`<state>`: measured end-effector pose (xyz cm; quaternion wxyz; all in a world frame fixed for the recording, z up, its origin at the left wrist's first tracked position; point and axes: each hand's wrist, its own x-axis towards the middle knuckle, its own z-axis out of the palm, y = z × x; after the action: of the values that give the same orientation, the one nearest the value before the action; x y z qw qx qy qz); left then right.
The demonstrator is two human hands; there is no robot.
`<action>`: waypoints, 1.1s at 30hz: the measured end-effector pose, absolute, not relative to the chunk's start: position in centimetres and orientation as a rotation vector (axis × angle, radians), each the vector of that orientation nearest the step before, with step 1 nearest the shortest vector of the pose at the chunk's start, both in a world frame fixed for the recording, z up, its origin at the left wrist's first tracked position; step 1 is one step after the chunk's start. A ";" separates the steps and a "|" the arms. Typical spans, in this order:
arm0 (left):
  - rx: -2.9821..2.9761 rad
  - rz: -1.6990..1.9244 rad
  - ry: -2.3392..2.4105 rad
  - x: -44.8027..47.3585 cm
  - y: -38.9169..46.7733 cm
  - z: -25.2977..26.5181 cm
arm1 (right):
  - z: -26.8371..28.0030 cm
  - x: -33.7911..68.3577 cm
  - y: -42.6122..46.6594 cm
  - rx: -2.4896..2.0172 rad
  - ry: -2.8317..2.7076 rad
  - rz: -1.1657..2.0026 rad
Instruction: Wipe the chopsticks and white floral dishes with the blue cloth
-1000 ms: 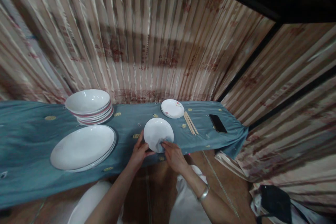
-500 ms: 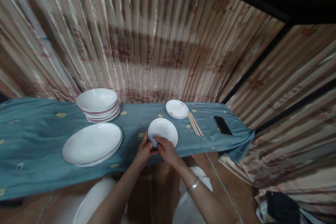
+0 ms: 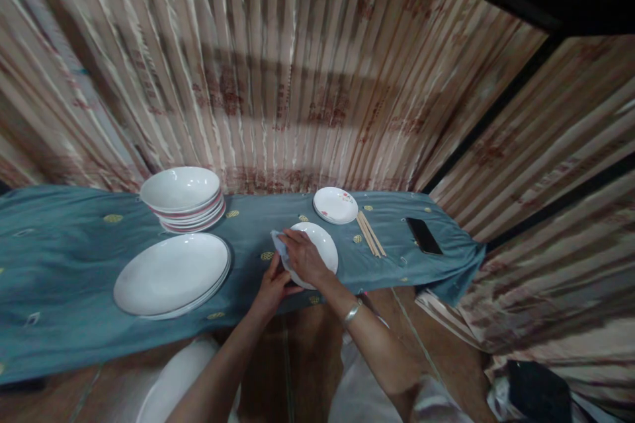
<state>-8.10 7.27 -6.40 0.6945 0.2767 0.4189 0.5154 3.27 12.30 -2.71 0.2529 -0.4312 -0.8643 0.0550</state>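
A round white plate (image 3: 325, 246) is at the front edge of the cloth-covered table. My left hand (image 3: 272, 285) grips its near left rim, thumb up along the side and fingers under the edge. My right hand (image 3: 303, 256), with a silver bangle on the wrist, presses a pale cloth or tissue (image 3: 279, 244) against the plate's left side. Part of the plate is hidden beneath this hand. Behind it stands a short stack of small flower-patterned plates (image 3: 335, 204), with several wooden chopsticks (image 3: 371, 235) lying to their right.
Large oval platters (image 3: 171, 274) are stacked at the left, with a stack of red-banded bowls (image 3: 181, 188) behind them. A black phone (image 3: 423, 236) lies on the right of the teal tablecloth (image 3: 64, 277). Pleated curtains (image 3: 278, 79) hang close behind the table.
My right hand has moved from the plate's near side up and left to its left rim, carrying the pale cloth or tissue. My left hand keeps its hold on the plate.
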 end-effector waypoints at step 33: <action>0.608 1.182 0.947 -7.8 6.9 -5.6 | -6.9 12.5 7.2 -1.866 -2.171 -0.180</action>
<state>-7.83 6.90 -5.64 0.6850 0.2715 0.4227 0.5276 12.49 7.19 -6.88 0.1359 -0.6445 -0.7498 -0.0622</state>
